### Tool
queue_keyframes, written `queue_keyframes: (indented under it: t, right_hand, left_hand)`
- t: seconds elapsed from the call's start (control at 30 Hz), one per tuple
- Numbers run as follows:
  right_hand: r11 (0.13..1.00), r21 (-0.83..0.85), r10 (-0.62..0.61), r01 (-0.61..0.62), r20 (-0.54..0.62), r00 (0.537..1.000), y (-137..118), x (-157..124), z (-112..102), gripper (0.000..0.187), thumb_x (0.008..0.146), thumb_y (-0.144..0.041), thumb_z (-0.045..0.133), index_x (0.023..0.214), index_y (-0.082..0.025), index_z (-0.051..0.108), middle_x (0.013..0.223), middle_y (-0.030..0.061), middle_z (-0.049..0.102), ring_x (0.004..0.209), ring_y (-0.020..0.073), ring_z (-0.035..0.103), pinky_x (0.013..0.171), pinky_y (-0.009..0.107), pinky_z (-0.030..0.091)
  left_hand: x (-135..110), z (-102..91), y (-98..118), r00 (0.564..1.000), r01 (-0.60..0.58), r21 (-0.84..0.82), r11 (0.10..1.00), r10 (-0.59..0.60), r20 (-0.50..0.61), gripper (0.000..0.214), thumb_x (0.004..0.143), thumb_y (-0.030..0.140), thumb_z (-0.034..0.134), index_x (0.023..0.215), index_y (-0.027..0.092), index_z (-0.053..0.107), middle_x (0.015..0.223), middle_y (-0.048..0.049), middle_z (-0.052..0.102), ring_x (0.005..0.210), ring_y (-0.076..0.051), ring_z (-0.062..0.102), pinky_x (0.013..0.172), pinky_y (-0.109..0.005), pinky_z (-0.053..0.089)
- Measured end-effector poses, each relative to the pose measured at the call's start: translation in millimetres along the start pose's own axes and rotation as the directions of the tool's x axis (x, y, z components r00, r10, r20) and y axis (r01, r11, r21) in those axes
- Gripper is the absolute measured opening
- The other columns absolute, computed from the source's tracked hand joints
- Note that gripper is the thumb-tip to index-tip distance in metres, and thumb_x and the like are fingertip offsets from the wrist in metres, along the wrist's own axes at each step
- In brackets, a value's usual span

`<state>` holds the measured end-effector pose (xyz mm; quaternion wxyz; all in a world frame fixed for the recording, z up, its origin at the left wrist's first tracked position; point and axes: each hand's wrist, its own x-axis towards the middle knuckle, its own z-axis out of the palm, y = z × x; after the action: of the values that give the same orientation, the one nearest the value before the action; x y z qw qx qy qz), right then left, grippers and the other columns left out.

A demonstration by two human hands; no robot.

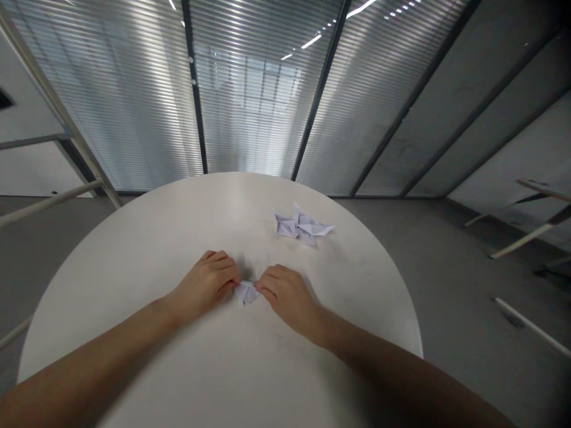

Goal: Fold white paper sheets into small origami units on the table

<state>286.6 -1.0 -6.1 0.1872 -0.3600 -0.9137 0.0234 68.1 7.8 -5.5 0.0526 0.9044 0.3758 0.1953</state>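
Note:
A small piece of folded white paper [247, 293] is held between my two hands, low over the middle of the table. My left hand [213, 277] pinches its left corner with curled fingers. On the other side, my right hand [285, 292] grips the right corner between thumb and fingertips. The fingers cover both ends of the paper, so only its creased middle shows. Farther back and to the right lies a white folded paper figure [303, 226] with several pointed flaps; neither hand touches it.
The round white table [147, 232] has its curved edge all around the work. Behind it stands a glass partition with blinds [254, 101]. A pale frame with rails [66, 196] is at the left, and table legs [521, 241] show on the right over the grey floor.

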Motion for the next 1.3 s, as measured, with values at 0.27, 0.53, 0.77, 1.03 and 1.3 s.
queue_keyframes:
  t: [0.27, 0.53, 0.77, 1.03, 1.3]
  right_hand:
    - [0.934, -0.217, -0.255, 0.285, 0.155, 0.954, -2.5, -9.1, -8.9, 0.013, 0.088, -0.017, 0.05, 0.085, -0.014, 0.062, 0.082, 0.0065, 0.063, 0.079, 0.0192, 0.054, 0.071, 0.033, 0.04]
    - [0.951, -0.202, -0.218, 0.234, 0.097, 0.971, 3.0, -4.1, -2.8, 0.021, 0.09, -0.031, 0.051, 0.083, -0.015, 0.062, 0.08, 0.0075, 0.063, 0.081, 0.02, 0.057, 0.076, 0.033, 0.043]
    - [0.982, -0.116, -0.145, 0.147, 0.025, 0.989, 2.5, -2.3, -1.0, 0.019, 0.091, -0.031, 0.051, 0.083, -0.016, 0.061, 0.08, 0.0071, 0.064, 0.08, 0.0187, 0.058, 0.075, 0.031, 0.044]
    - [0.999, 0.045, 0.013, -0.013, 0.004, 1.0, 4.3, 4.1, 2.4, 0.013, 0.092, -0.024, 0.049, 0.089, -0.016, 0.059, 0.085, 0.0054, 0.063, 0.083, 0.017, 0.058, 0.077, 0.029, 0.043]
    - [0.943, 0.303, 0.139, -0.137, 0.016, 0.99, 4.5, 7.1, -6.0, 0.015, 0.085, -0.023, 0.06, 0.099, -0.019, 0.057, 0.078, -0.0009, 0.063, 0.073, 0.0127, 0.058, 0.069, 0.024, 0.043]
  left_hand:
    - [-2.2, -15.5, 13.1, 0.968, -0.24, 0.207, 0.949, 0.217, 0.126, 0.009, 0.084, 0.023, 0.054, 0.079, 0.018, 0.059, 0.077, -0.0032, 0.06, 0.082, -0.02, 0.051, 0.079, -0.036, 0.035]
    - [-1.4, -1.9, 13.8, 0.929, -0.363, 0.456, 0.813, 0.351, 0.113, 0.016, 0.092, 0.017, 0.044, 0.08, 0.017, 0.054, 0.07, -0.0031, 0.055, 0.069, -0.019, 0.047, 0.07, -0.035, 0.035]
    - [0.7, -0.5, 17.0, 0.956, -0.285, 0.421, 0.861, 0.287, 0.062, 0.015, 0.091, 0.014, 0.044, 0.079, 0.016, 0.053, 0.067, -0.0033, 0.055, 0.067, -0.018, 0.048, 0.068, -0.034, 0.035]
    - [1.1, -1.2, 12.5, 0.995, -0.088, 0.04, 0.995, 0.089, -0.043, 0.017, 0.094, 0.022, 0.039, 0.09, 0.016, 0.055, 0.074, -0.004, 0.058, 0.072, -0.016, 0.052, 0.07, -0.029, 0.04]
    - [-1.2, -5.4, 11.9, 0.998, -0.059, -0.098, 0.993, 0.057, -0.028, 0.012, 0.093, 0.023, 0.039, 0.1, 0.017, 0.048, 0.081, -0.0037, 0.06, 0.073, -0.015, 0.055, 0.07, -0.028, 0.041]
